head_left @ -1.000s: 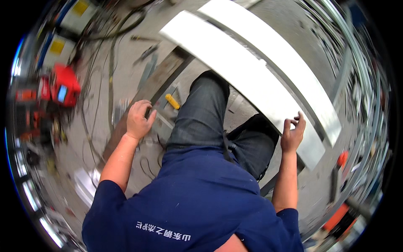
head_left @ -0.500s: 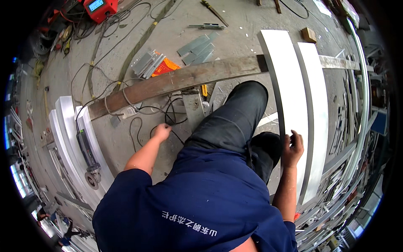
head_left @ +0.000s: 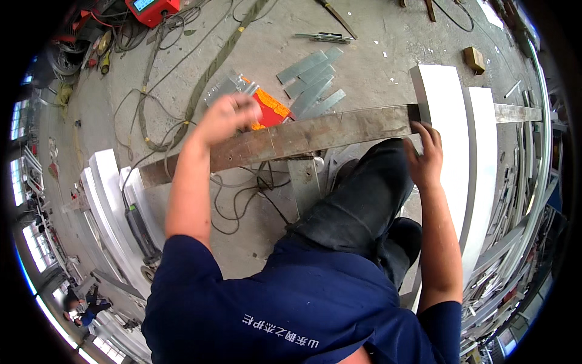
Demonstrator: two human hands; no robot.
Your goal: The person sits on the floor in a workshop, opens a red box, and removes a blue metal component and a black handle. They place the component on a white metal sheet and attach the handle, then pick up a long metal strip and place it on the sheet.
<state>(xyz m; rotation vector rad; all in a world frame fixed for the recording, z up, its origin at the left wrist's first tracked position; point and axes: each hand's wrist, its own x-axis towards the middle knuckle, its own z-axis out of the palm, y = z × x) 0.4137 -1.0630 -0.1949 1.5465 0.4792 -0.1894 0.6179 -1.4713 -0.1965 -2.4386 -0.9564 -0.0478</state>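
My left hand [head_left: 227, 118] is raised over the brown steel beam [head_left: 345, 128], beside small metal plates [head_left: 217, 90] and a red-orange packet [head_left: 273, 110]. Motion blurs its fingers, so I cannot tell whether it holds anything. At the left side of a long, white rectangular tube [head_left: 447, 115], my right hand [head_left: 428, 156] has its fingers apart, with the fingertips by the tube's edge near where it lies across the beam. A second white tube [head_left: 483, 133] runs alongside on the right.
An angle grinder [head_left: 140, 230] lies on more white tubes [head_left: 108, 176] at the left. Loose cables [head_left: 239, 212] cross the floor beneath the beam. Flat grey plates [head_left: 312, 76], a wooden block [head_left: 473, 60] and a red machine [head_left: 153, 11] are farther off.
My left hand has moved up and forward, from low over the cables to above the beam. My right hand has slid forward along the white tube's side. The view has shifted slightly.
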